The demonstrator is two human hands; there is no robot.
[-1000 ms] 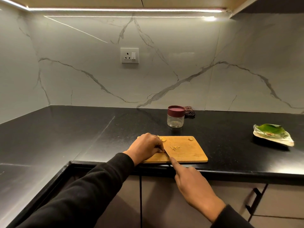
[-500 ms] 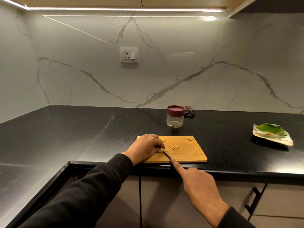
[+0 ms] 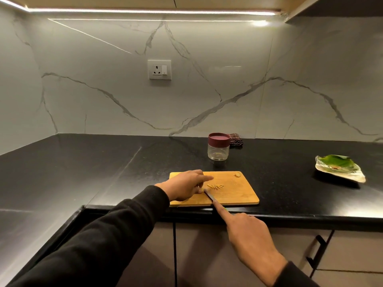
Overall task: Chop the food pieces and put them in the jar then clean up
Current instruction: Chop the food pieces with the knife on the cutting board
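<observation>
While the right hand grips the knife (forefinger along it), the left hand lies loosely open.

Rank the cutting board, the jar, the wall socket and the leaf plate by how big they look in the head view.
1. cutting board
2. leaf plate
3. jar and wall socket look about alike; the socket is farther away, so I won't rank them.
</observation>
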